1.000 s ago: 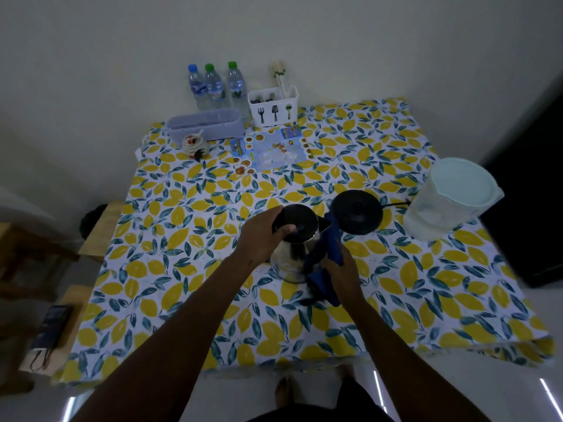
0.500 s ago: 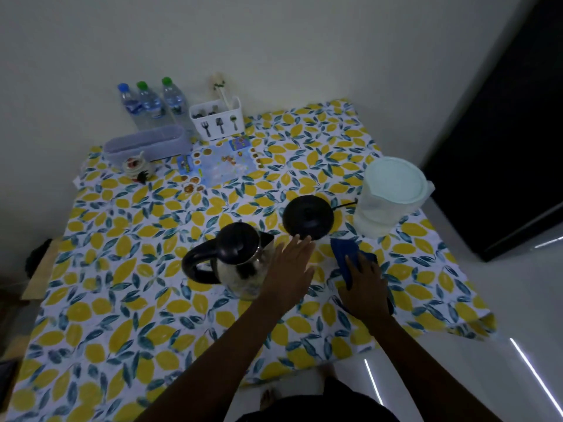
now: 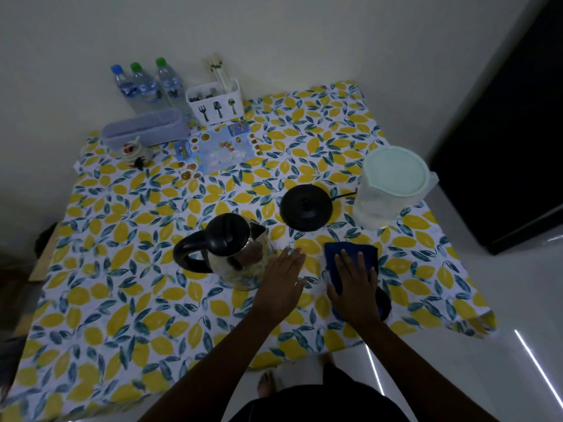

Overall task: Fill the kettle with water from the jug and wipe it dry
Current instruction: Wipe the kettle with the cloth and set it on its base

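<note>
A steel kettle (image 3: 240, 263) with a black lid and handle stands on the lemon-print tablecloth (image 3: 122, 287), handle to the left. My left hand (image 3: 281, 281) lies flat and open just right of the kettle, holding nothing. My right hand (image 3: 356, 281) rests palm down, fingers spread, on a dark blue cloth (image 3: 368, 252) lying flat on the table. The kettle's round black base (image 3: 306, 207) sits behind the cloth. A translucent jug (image 3: 390, 187) with a pale lid stands at the right.
Three water bottles (image 3: 143, 85), a white cutlery holder (image 3: 216, 102), a long lilac box (image 3: 143, 127), a small ornament (image 3: 132, 150) and a printed sheet (image 3: 219, 149) sit at the back. The table's near edge is close to my body; a dark door is at the right.
My left hand has let go of the kettle lid and lies beside the kettle. My right hand took the blue cloth off the kettle and laid it flat on the table.
</note>
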Available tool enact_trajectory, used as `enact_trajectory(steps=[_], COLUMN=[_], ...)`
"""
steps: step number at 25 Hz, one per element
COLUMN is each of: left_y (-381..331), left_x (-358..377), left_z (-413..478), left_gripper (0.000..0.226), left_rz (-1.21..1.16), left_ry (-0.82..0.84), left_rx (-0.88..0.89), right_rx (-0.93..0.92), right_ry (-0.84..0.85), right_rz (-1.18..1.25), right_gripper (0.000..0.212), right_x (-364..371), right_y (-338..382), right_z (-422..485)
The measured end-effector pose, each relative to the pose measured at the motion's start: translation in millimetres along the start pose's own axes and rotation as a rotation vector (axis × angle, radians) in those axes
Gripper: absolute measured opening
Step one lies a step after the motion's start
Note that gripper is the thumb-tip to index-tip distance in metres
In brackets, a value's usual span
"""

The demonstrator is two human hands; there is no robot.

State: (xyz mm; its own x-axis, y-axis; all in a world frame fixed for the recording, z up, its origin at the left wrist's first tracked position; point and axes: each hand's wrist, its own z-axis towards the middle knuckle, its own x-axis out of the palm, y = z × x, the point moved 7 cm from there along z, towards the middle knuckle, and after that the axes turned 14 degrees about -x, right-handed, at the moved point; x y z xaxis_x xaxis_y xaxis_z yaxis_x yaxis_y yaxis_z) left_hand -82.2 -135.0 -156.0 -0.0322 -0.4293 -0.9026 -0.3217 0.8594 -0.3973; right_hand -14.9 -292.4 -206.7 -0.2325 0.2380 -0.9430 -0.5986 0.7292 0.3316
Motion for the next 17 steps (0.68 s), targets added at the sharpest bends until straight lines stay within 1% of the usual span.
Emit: enact_trajectory(steps=[3,6,8,11,13,14,16,17], left_y=[9.4,23.6,41.0,78.1,106.4,119.7,141.9,150.0], left_x=[-36.5,-76.2,-102.3,-137.9,-154.5,-159.1,-162.1,-159.3], left_z=[-17.3,-39.6,-51.5,-64.3,-64.6,-62.9,-55.7,-50.1], left_gripper=[0.044,0.035,0.032,0.030,0.033,0.035,0.043,0.048], left_rz=[-0.072,-0.116,-0.138,-0.189,-0.209,-0.211,-0.196,-0.199], left_ry=[-0.195,-0.357,-0.447,-0.573,-0.604,-0.593,-0.532,-0.473], left_rx=[0.053,0.109,0.073,-0.026,-0.088,-0.119,-0.162,-0.173], right_rx=[-0.050,-0.212,-0.303,-0.403,-0.446,-0.461,-0.482,-0.487], right_ry=[-0.135,-0.238,-0.257,-0.242,-0.219,-0.198,-0.155,-0.141], right_rz=[0.144,0.177,0.191,0.196,0.143,0.115,0.061,0.044], right_gripper=[0.066,0.069,0.074,0.080,0.083,0.085,0.091,0.094], right_x=[-27.8,-54.0,-65.7,-70.2,-68.2,-65.6,-60.4,-58.4], right_y=[37.0,85.8,120.2,162.9,183.8,192.5,208.0,213.4], right_z=[12.8,25.4,34.6,49.7,61.3,66.9,77.6,81.8])
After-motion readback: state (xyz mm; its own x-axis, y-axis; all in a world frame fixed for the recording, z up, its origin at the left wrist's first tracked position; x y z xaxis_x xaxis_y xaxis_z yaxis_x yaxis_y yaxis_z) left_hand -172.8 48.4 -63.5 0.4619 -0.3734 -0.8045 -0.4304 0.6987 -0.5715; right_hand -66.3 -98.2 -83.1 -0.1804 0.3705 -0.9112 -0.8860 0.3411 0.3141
